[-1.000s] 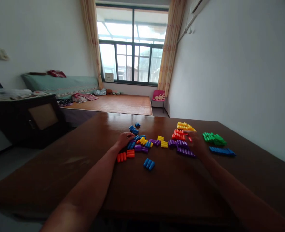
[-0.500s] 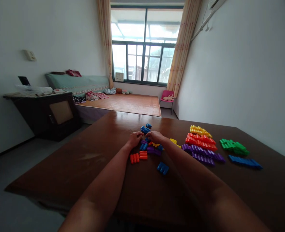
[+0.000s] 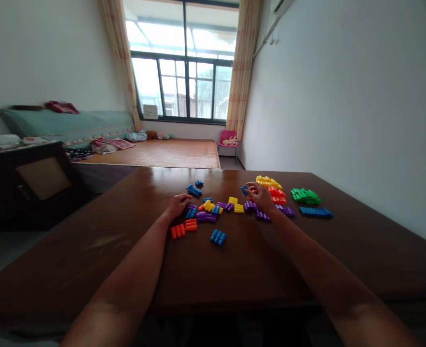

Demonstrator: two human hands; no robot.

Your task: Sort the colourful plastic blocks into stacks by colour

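Note:
My right hand (image 3: 259, 195) is closed on a small blue block (image 3: 244, 191), held over the left side of the sorted rows. My left hand (image 3: 178, 204) rests at the left edge of a loose cluster, beside purple and blue blocks; what its fingers hold, if anything, is too small to tell. The cluster has yellow (image 3: 238, 208), purple (image 3: 201, 216) and blue pieces. Orange-red blocks (image 3: 178, 231) lie nearer me, and a blue block (image 3: 218, 237) lies apart. Sorted to the right are yellow (image 3: 268, 182), red (image 3: 278, 194), purple (image 3: 262, 215), green (image 3: 306, 195) and blue (image 3: 316, 212) groups.
Everything lies on a brown glossy table (image 3: 184, 274). Beyond it stand a bed (image 3: 162, 153), a pink chair (image 3: 228, 139) and a window with curtains. A dark cabinet (image 3: 42, 176) is at the left.
My right hand has moved right, away from the cluster, carrying a blue block towards the sorted rows. My left hand stays by the cluster. The camera view has turned right.

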